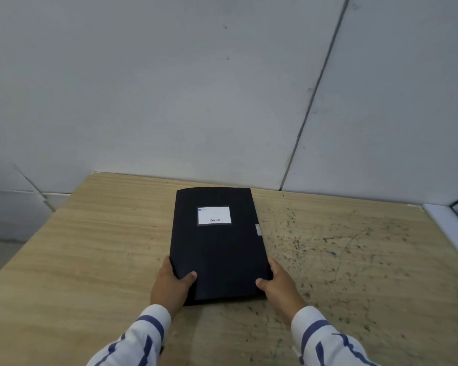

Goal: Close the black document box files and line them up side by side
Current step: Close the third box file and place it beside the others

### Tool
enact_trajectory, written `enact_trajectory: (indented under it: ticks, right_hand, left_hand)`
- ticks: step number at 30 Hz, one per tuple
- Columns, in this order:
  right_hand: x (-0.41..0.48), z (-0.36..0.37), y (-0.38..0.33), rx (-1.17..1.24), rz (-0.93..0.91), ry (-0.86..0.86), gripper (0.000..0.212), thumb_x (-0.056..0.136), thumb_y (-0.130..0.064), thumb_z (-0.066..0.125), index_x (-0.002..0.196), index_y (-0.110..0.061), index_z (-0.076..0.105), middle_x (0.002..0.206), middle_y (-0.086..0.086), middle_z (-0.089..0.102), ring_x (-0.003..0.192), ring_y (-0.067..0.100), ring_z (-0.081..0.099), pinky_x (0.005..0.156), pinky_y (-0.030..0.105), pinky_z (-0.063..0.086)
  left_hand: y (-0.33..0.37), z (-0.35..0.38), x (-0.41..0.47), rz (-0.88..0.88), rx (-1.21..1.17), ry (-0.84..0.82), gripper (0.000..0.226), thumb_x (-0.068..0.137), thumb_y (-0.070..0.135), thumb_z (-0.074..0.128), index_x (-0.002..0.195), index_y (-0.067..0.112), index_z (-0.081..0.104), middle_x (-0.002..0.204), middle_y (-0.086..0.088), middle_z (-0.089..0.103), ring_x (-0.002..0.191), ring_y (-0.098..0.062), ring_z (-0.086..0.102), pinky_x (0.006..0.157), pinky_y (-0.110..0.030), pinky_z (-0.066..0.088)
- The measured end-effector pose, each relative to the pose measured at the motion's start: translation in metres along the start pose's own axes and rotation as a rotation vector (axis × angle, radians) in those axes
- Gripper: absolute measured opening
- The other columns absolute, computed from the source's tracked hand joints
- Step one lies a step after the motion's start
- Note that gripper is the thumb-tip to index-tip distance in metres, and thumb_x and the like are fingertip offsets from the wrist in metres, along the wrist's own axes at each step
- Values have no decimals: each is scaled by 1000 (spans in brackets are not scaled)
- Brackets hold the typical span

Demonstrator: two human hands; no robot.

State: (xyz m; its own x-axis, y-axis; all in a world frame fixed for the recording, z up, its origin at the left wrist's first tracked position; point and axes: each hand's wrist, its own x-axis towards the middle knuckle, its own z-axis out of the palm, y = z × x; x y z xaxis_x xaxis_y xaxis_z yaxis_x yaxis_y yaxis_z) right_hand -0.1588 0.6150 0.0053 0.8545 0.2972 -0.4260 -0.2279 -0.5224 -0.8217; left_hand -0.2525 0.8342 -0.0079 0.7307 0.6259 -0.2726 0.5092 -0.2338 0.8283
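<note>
As the box file lies flat and closed in the middle of the table, with your left hand and right hand clasping its near corners, thumbs on top, expect it light, stiff and smooth.
</note>
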Motion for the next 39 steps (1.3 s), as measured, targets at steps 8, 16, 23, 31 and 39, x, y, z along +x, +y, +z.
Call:
enact_trajectory:
  ticks: [8, 16, 23, 31, 39]
  right_hand:
    - [-11, -82, 44, 73, 21, 48, 55, 88, -4, 56, 135, -28, 41, 116, -11, 54, 107, 14, 52, 98, 32, 43]
    - [-10, -218, 107, 110, 46, 85, 56, 87, 0, 54, 133, -29, 44, 114, -11, 58, 109, 15, 54, 99, 33, 45]
    - [-13, -364, 164, 165, 37, 163, 56, 86, 4, 54, 132, -26, 46, 120, -4, 60, 108, 14, 56, 92, 30, 45]
    - [-5, -470, 217, 201, 69, 247, 56, 86, 3, 55, 134, -23, 43, 124, 0, 56, 112, 20, 53, 100, 33, 43]
    - [13, -508, 240, 259, 80, 266, 50, 84, 6, 53, 124, -23, 51, 113, -1, 60, 104, 17, 56, 90, 31, 48]
  left_hand:
    - [49, 71, -24, 85, 19, -96, 54, 81, 21, 69, 129, 20, 43, 120, -4, 60, 104, -28, 59, 89, -42, 51]
    - [103, 206, -63, 88, 21, -167, 60, 81, 23, 68, 134, 22, 39, 128, -3, 58, 109, -27, 58, 93, -44, 51]
    - [170, 345, -110, 91, 14, -234, 69, 83, 23, 67, 142, 22, 32, 134, -3, 53, 117, -29, 54, 97, -42, 48]
    - [227, 451, -137, 108, 12, -288, 67, 84, 21, 67, 141, 23, 32, 135, -3, 53, 119, -28, 54, 100, -47, 47]
    - [253, 495, -136, 112, 78, -284, 58, 82, 20, 68, 133, 19, 39, 128, -4, 56, 113, -27, 56, 94, -39, 48]
